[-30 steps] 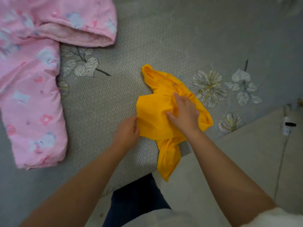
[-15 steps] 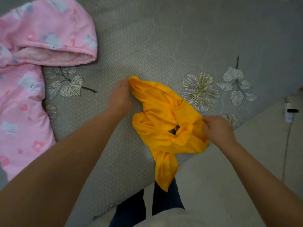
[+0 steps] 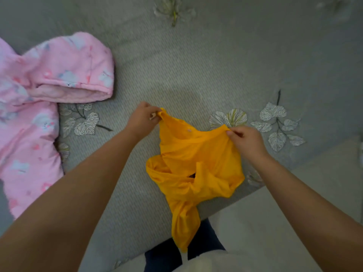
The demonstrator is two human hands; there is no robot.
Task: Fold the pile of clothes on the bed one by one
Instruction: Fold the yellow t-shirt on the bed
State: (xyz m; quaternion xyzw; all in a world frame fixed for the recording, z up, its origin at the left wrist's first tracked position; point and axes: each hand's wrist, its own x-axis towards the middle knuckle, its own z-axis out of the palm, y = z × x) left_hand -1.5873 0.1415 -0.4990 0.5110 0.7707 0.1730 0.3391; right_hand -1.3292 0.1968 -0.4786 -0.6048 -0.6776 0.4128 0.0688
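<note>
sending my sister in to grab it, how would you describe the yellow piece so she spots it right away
Start at the grey bedspread with its leaf print and go to the near edge, where both hands are. The yellow garment is the crumpled cloth there, pinched at its top edge by the left hand and right hand. It is plain bright yellow, unlike the pink printed jacket far left.

I count two garments on the bed (image 3: pixel 196 65): one yellow garment (image 3: pixel 196 163) in the lower middle of the frame, and one pink padded garment (image 3: pixel 39 114) with a printed pattern at the left. I see two hands, the left hand (image 3: pixel 142 119) and the right hand (image 3: pixel 247 141). On the grey bed cover I count five printed leaf-and-flower motifs, some blurred.
</note>
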